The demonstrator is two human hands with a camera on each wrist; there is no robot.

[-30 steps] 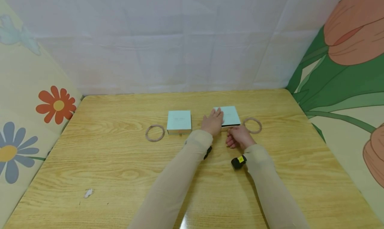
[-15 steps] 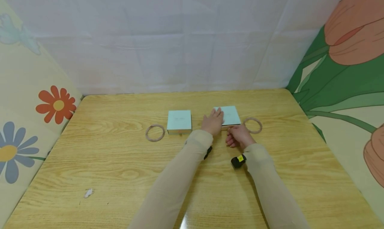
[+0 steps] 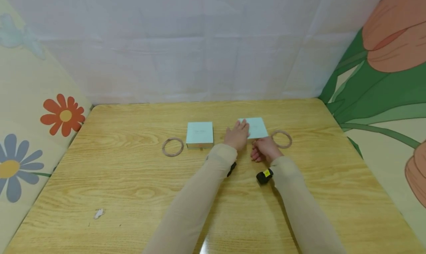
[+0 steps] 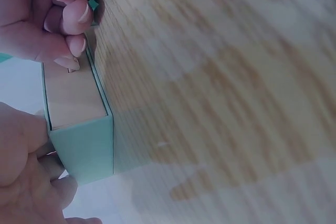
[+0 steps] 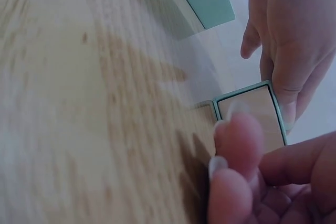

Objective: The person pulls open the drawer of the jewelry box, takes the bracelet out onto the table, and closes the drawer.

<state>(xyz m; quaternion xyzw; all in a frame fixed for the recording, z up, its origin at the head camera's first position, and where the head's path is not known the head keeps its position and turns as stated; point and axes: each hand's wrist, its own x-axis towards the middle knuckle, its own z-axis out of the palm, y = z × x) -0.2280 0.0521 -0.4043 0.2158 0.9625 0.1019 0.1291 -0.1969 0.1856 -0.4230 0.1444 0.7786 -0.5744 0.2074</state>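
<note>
Two hands work one of two mint boxes on a wooden table.

The table (image 3: pixel 133 195) carries two boxes, each with a ring just beside it. The left hand (image 3: pixel 237 135) lies flat on the right box (image 3: pixel 257 127), fingers straight, apparently steadying its sleeve. The right hand (image 3: pixel 264 150) curls at the box's near end, fingertips (image 4: pixel 71 17) pinching at the tan inner drawer (image 4: pixel 71 95). The left box (image 3: pixel 199 134) and left ring (image 3: pixel 172 147) lie untouched; the right ring (image 3: pixel 281 139) sits near the right hand. Faint lid print is unreadable.
</note>
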